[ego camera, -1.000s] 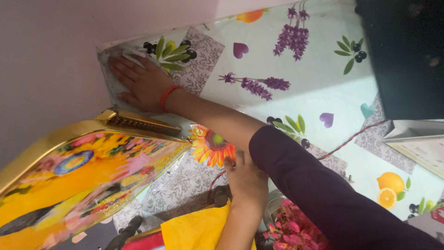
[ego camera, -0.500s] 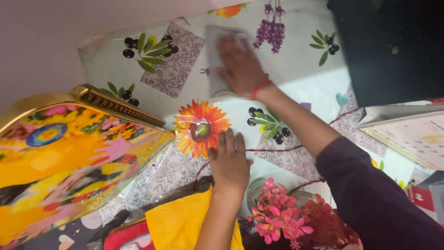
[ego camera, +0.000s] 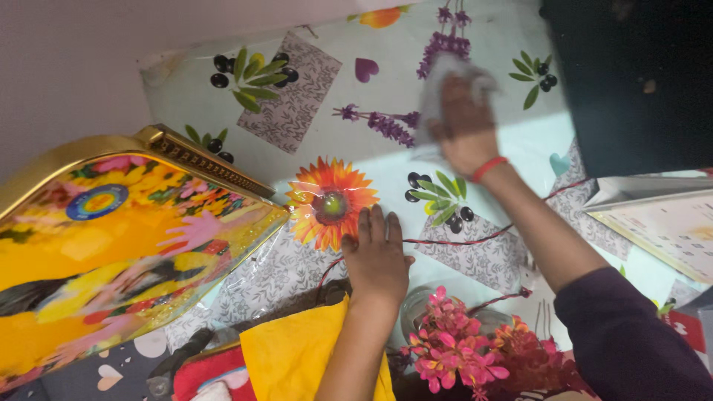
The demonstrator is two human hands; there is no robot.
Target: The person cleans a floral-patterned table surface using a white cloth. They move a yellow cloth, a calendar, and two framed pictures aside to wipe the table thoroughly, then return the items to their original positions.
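Blurring right hand (ego camera: 466, 130) over cloth (ego camera: 438, 96)

— Blurred by motion, the right hand (ego camera: 466, 126) and the pale cloth (ego camera: 443, 93) under it, beside the dark box (ego camera: 639, 82); cloth edges impossible to trace.

— Cut off by the top and right edges, that box. Below it, cropped too, the printed paper (ego camera: 668, 226); print too small to make out.

— Left of the box, half out of frame, the gold-framed picture (ego camera: 111, 245).

Right hand (ego camera: 466, 128) with white cloth (ego camera: 445, 89) swept rightward from the corner, off the patterned square
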